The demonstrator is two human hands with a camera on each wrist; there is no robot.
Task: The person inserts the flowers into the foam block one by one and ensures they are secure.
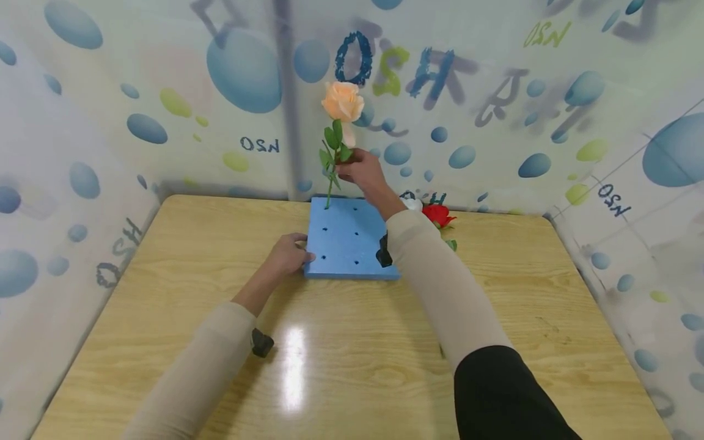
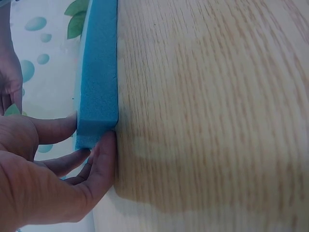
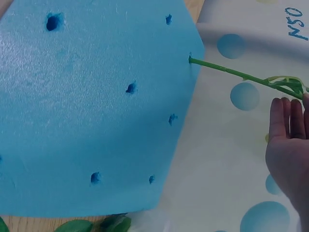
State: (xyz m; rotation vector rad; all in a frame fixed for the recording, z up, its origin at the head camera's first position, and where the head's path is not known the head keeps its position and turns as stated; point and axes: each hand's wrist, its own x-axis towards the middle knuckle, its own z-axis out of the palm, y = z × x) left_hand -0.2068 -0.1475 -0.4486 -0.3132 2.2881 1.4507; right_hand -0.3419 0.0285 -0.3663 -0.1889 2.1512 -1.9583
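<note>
A peach rose [image 1: 343, 102] on a leafy green stem stands upright, the stem's lower end in a far-left hole of the blue foam board [image 1: 340, 247]. My right hand [image 1: 363, 173] pinches the stem at its leaves, above the board; in the right wrist view the stem [image 3: 231, 71] runs from the hole to the fingertips. My left hand [image 1: 289, 253] grips the board's near-left corner, thumb on the upper face and fingers against the side [image 2: 99, 96]. Several holes dot the board, and my right forearm covers part of its right side.
A red rose [image 1: 437, 214] lies on the wooden table [image 1: 231, 244] to the right of the board, with a white flower [image 1: 412, 203] beside it, partly behind my right sleeve. A patterned wall cloth [image 1: 220, 165] rises right behind the table's far edge.
</note>
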